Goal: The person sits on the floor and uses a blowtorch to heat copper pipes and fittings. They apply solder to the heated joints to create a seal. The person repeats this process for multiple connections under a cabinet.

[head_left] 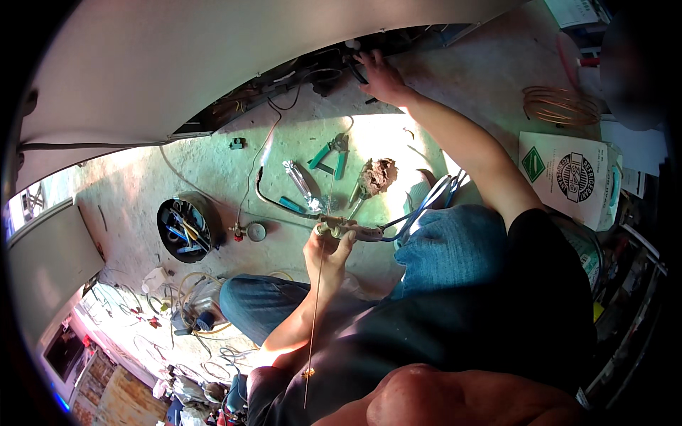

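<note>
My left hand (pixel 323 259) grips a brass torch (pixel 359 233) with a long thin rod (pixel 313 323) crossing it. The torch's bent neck (pixel 263 192) reaches up and left, a pale flame at its tip near a thin pipe (pixel 272 128). My right hand (pixel 383 78) reaches into the dark underside of a large panelled appliance (pixel 142 71), fingers bent but apart at a black curved part (pixel 355 69); their exact contact is unclear. Near the torch lie green-handled tools (pixel 318 157), a foil-like strip (pixel 298 181), a brown rag (pixel 378 176) and a pressure gauge (pixel 256 231).
A black tool bucket (pixel 170 241) stands left, with tangled hoses (pixel 186 291) below it. At right lie a copper coil (pixel 561 106) and a white printed box (pixel 561 199). Blue hoses (pixel 440 195) run by my knee (pixel 447 248). A pale panel (pixel 57 263) stands at far left.
</note>
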Motion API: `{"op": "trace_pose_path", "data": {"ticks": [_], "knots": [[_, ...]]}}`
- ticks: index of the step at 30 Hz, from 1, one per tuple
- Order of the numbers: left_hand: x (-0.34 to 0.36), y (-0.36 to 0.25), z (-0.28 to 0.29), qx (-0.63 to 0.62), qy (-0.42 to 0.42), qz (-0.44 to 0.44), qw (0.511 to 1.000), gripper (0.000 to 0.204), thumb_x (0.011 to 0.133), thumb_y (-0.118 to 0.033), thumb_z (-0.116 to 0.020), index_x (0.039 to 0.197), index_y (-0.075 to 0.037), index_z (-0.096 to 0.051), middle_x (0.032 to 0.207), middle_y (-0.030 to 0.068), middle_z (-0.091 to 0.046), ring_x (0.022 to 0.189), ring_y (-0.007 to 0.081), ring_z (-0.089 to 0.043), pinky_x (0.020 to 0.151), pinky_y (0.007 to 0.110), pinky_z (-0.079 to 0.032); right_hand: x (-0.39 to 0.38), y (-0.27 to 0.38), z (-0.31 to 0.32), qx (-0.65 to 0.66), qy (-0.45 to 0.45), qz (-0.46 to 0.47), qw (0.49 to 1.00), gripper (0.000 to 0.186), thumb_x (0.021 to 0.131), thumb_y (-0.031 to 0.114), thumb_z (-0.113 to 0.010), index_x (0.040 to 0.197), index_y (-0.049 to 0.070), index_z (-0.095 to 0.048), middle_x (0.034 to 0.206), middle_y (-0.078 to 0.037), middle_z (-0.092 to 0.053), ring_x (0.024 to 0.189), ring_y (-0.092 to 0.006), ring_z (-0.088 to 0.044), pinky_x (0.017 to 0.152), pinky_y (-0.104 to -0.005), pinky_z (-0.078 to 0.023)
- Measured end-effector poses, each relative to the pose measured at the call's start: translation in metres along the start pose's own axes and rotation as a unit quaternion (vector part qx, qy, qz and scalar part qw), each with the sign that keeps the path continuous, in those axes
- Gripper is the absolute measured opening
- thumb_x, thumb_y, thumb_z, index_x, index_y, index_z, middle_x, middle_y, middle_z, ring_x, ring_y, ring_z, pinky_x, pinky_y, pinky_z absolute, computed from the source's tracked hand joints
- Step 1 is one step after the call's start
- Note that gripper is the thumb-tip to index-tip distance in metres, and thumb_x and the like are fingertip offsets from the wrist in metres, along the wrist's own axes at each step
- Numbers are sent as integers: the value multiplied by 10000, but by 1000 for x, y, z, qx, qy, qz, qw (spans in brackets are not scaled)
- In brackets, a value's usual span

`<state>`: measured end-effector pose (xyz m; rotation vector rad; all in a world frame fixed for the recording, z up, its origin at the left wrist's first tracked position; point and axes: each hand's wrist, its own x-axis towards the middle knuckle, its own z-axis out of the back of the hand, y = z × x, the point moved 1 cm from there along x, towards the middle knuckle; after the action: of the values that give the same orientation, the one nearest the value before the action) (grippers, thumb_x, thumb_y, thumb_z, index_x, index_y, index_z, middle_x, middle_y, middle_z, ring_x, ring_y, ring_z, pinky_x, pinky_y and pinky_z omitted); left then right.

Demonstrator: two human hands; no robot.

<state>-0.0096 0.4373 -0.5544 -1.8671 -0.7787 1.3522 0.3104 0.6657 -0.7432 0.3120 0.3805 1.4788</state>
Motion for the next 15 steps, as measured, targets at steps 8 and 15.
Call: {"op": "trace_pose_path", "data": {"ticks": [8,15], "knots": [[0,0,-3,-12,-8,-7,1000,229,941,-31,-705,1130,26,-590,1065,101,-715,984,140,-647,896,276,-499,5,1,11,-57,18,-7,998,845,719,131,-823,1474,182,-448,1278,-189,-458,1131,-408,-570,917,-481,-536],[1,-2,-4,10,-4,-12,1000,237,939,-17,-699,1145,35,-594,1055,92,-712,963,129,-637,882,268,-495,12,0,17,-55,54,-17,997,852,717,124,-810,1487,201,-454,1288,-208,-459,1167,-410,-548,933,-482,-523]]}}
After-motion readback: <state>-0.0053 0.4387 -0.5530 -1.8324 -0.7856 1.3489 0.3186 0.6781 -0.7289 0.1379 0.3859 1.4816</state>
